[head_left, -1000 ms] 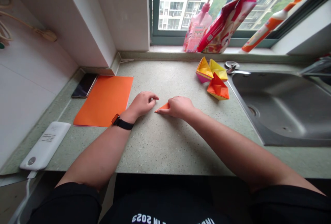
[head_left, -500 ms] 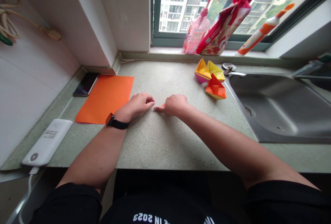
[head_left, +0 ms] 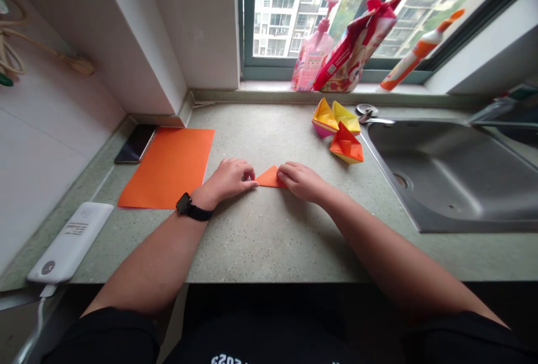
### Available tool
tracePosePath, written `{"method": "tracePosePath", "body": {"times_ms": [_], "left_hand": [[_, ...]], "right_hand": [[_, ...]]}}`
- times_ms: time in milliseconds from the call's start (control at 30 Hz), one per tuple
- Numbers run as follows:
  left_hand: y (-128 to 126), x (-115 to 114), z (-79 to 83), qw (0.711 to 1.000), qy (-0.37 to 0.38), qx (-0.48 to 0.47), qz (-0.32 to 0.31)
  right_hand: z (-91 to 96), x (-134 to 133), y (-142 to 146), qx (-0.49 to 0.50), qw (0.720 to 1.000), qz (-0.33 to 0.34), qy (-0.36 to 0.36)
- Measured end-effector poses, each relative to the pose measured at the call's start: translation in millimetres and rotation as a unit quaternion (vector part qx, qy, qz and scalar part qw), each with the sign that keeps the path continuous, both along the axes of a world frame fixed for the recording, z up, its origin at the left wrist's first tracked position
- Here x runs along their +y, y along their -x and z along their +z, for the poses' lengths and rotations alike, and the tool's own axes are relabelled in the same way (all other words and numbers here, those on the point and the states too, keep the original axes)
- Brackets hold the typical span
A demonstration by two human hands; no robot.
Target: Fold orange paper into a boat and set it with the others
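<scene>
A small folded triangle of orange paper (head_left: 268, 177) lies on the counter between my two hands, its peak pointing away from me. My left hand (head_left: 232, 178), with a black watch on the wrist, pinches the paper's left corner between thumb and finger. On the other side, my right hand (head_left: 303, 180) has its fingers closed over the right corner, hiding that end. A flat stack of orange paper sheets (head_left: 168, 167) lies just left of my left hand. Beyond my right hand stand three folded paper boats: an orange one (head_left: 347, 145), a yellow-and-pink one (head_left: 324, 118) and a yellow one (head_left: 347, 118).
A steel sink (head_left: 458, 179) is set in the counter (head_left: 260, 240) at right. On the left lie a phone (head_left: 135, 143) and a white power bank (head_left: 70, 242) with a cable. A pink pump bottle (head_left: 311, 60), a red bag (head_left: 357, 47) and an orange-white bottle (head_left: 414, 58) line the windowsill.
My right hand has shifted right and turned, uncovering the folded orange paper it mostly hid. My left hand now meets the paper's left corner. The whole view has tilted slightly.
</scene>
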State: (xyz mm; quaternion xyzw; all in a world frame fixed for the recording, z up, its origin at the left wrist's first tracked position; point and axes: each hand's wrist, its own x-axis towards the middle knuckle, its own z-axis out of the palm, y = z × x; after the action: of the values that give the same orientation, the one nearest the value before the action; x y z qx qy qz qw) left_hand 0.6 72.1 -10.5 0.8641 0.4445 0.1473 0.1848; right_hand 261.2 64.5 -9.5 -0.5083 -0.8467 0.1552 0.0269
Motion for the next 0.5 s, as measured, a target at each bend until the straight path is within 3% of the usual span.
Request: {"method": "tracePosePath", "body": {"times_ms": [167,300,400,500], "left_hand": [[1,2,0.4,1.0,0.013,-0.002,0.006],[1,3,1.7,1.0,0.021,-0.005,0.006],[-3,1,-0.1,1.0,-0.014,-0.026,0.007],[-10,-4,-4.8,0.996,-0.045,-0.074,-0.032]], "right_hand": [[-14.8,-9,-27,0.151,0.987,0.044,-0.026],[-16.9,-10,-36,0.165,0.984,0.056,-0.035],[-17.8,-9,-38,0.163,0.984,0.052,-0.043],[-20.9,-8,-37,0.157,0.985,0.051,-0.049]]}}
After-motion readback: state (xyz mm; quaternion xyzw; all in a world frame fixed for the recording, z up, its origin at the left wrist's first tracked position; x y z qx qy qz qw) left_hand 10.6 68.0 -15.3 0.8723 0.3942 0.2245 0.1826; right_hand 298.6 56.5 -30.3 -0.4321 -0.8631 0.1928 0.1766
